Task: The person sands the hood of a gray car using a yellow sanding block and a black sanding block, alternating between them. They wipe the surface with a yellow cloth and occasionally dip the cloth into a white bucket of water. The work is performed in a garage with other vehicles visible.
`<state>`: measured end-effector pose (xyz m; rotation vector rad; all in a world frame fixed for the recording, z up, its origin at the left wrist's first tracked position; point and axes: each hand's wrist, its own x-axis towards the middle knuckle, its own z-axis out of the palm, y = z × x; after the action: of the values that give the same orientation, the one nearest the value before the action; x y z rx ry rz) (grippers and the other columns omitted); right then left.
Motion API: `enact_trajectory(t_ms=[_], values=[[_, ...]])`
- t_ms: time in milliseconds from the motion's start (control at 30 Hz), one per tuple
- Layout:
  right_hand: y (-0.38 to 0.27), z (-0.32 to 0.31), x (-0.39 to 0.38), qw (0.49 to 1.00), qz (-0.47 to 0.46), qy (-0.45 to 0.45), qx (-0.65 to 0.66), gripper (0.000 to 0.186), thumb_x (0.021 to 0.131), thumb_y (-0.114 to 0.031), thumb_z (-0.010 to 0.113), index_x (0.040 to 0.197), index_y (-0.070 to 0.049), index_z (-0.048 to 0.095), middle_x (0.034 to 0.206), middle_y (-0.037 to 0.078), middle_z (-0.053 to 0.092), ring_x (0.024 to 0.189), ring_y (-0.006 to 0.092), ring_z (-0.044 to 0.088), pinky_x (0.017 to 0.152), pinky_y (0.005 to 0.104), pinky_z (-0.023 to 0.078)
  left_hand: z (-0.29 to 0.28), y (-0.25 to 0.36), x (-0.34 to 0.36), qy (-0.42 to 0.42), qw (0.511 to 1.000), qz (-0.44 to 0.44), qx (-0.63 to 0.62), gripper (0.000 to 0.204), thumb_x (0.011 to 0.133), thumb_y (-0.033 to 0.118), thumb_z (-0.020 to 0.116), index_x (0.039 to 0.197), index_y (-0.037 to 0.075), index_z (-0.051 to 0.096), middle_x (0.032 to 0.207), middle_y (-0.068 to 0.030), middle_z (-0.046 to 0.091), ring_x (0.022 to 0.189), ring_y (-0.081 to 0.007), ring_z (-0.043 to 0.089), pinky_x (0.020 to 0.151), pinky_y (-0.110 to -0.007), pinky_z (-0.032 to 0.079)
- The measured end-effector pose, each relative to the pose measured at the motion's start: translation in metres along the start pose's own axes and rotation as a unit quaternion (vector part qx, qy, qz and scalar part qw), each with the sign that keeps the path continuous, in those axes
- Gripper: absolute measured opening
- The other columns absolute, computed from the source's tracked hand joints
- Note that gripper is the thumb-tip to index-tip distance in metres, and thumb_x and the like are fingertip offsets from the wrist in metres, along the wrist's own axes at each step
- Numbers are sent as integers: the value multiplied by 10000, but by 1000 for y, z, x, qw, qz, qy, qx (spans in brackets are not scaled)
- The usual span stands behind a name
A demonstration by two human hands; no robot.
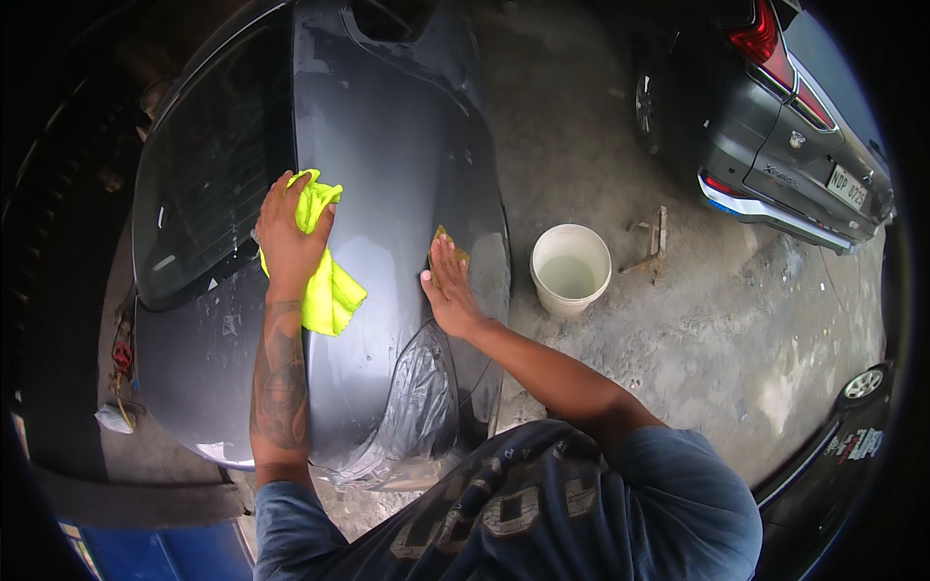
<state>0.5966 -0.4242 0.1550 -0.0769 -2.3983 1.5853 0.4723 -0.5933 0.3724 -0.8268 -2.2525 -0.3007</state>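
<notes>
My left hand (pixel 291 232) grips a bright yellow-green cloth (pixel 332 300) on the gray car body (pixel 339 145), beside the tinted rear window (pixel 194 194). My right hand (pixel 452 290) presses with fairly straight fingers on a small olive-yellow sheet or pad (pixel 439 235), which is mostly hidden under it, against the curved rear panel. Just below that hand, wrinkled plastic (pixel 407 407) covers the rear light area. The panel shows lighter, dull patches and wet-looking marks.
A white bucket (pixel 572 294) of cloudy liquid stands on the concrete floor (pixel 591 126) at right, beside a small metal stand (pixel 655 242). A dark SUV (pixel 746 145) is at the upper right, another dark car (pixel 823 484) at lower right. A blue object (pixel 145 552) lies at lower left.
</notes>
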Motion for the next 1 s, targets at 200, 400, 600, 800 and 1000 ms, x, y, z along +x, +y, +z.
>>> enact_trajectory(t_ms=[200, 400, 600, 800, 1000], values=[[6, 3, -26, 997, -17, -36, 65, 742, 1152, -537, 203, 1719, -103, 2, 1797, 153, -52, 1654, 304, -91, 1328, 501, -9, 6, -6, -1, -4, 1000, -14, -10, 536, 869, 309, 822, 1365, 154, 693, 1514, -155, 585, 1402, -387, 536, 1134, -529, 416], [-1, -14, 3, 997, 8, -35, 66, 746, 1155, -525, 228, 1716, -108, -29, 1797, 147, -64, 1655, 315, -72, 1326, 505, -7, 4, -1, 5, -3, 1000, -17, -22, 523, 866, 302, 826, 1352, 155, 702, 1495, -145, 600, 1394, -378, 548, 1121, -525, 427], [-4, 0, -2, 995, -38, 8, 96, 722, 1162, -482, 216, 1712, -61, 16, 1788, 200, -29, 1652, 361, -54, 1323, 529, 25, 8, -3, 3, 2, 1000, -17, -21, 536, 861, 294, 832, 1361, 158, 695, 1504, -132, 593, 1409, -365, 534, 1133, -525, 409], [-6, 6, -31, 992, -72, -17, 104, 702, 1168, -429, 251, 1712, -71, -9, 1795, 166, -50, 1654, 335, -62, 1327, 488, 2, 5, -2, 0, -19, 999, -48, -10, 545, 860, 289, 832, 1371, 167, 687, 1519, -132, 578, 1426, -363, 518, 1142, -526, 400], [-10, -6, 1, 991, -47, 4, 122, 684, 1170, -382, 296, 1715, -75, 20, 1796, 169, -38, 1655, 328, -64, 1326, 492, 8, 7, 0, 5, -12, 999, -29, -17, 545, 860, 285, 831, 1370, 162, 685, 1523, -131, 573, 1427, -363, 517, 1142, -528, 400]])
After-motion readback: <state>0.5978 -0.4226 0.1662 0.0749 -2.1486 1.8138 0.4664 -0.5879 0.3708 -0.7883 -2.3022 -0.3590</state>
